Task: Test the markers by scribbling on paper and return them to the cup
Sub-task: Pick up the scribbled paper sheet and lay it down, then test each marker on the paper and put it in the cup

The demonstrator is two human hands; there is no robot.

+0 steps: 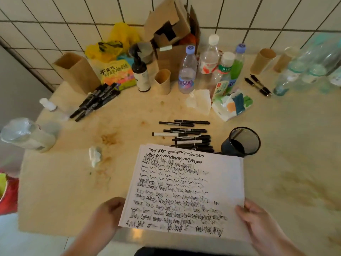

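Beige table (276,182), stained, set against a white tiled wall (239,13). Cardboard box (171,34) open at the back, a brown paper bag (77,71) standing at back left.

White paper (184,191), a small stack by the look of its edges, covered in rows of black scribbles, sits at the near edge of the table and overhangs it toward the person. Left hand (108,215) grips the paper's near-left corner, fingers curled at the edge. Right hand (256,220) holds the near-right corner, thumb on top, fingers under the sheet, not visible.

Row of plastic bottles (188,71) behind centre, more clear bottles (299,74) at far right, blurred. Dark pump bottle (141,71) left of them. Yellow plastic bag (118,39) and a colourful packet (114,72) at back left. Tissue pack (232,104) right of centre.

Black mesh cup (241,141) just beyond the paper's far-right corner, tilted or lying toward the camera, cannot tell which; no marker clearly inside it.

Loose markers (190,135), black, lie in a pile just beyond the paper's far edge, left of the cup, some touching the paper's edge. Second bundle of black markers (97,100) at far left near the paper bag. Two dark pens (258,85) at back right.

Cardboard tubes (163,81) upright among the bottles. Crumpled white scrap (95,156) left of the paper.
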